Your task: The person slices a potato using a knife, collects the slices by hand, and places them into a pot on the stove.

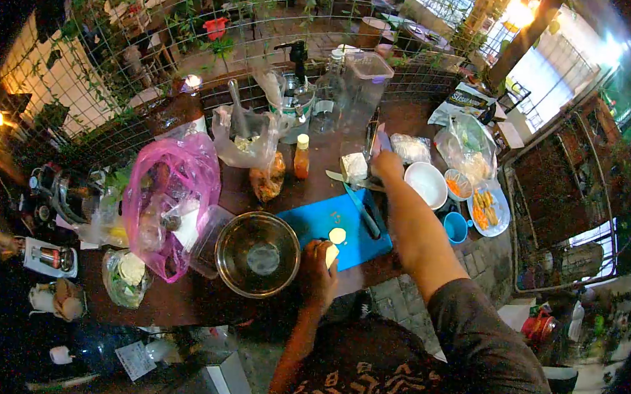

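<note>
Holding pale yellow food (331, 257), left hand (318, 263)

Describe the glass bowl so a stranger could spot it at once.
On the dark brown table, find the flat blue cutting board. At its left end, beside the person's left hand, sits the large round glass bowl. Unlike the smaller white bowl right of the board, this one is clear.

Head camera looks forward-down over the table (205, 305).
</note>
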Tool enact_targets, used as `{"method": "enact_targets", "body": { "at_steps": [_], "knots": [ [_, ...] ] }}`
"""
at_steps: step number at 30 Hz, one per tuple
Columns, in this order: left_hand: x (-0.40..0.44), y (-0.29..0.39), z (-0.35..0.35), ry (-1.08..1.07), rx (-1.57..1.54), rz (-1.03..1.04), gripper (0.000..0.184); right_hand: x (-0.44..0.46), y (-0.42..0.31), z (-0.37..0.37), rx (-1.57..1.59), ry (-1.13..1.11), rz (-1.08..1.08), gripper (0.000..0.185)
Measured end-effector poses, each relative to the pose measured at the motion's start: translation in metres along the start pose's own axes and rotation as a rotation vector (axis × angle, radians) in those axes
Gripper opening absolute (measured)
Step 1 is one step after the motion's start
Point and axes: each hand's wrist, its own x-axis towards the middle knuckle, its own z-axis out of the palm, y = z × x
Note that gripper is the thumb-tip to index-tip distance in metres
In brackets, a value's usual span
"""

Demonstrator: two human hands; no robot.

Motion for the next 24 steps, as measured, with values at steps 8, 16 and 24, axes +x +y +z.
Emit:
{"method": "enact_targets", "body": {
  "at_steps": [8, 16, 24],
  "knots": [
    [-0.001, -0.008, 0.011, 0.053, 0.000, 0.016, 0.042, 0.012, 0.002, 0.020, 0.380, 0.137, 0.468, 0.051],
    [-0.003, -0.014, 0.015, 0.063, 0.004, 0.031, 0.043, 0.043, 0.008, 0.040, 0.252, 0.009, 0.386, 0.049],
    [-0.002, 0.003, 0.004, 0.024, 0.087, -0.008, 0.046, 0.059, 0.011, 0.044, 0.204, -0.074, 0.150, 0.068]
  ]
}}
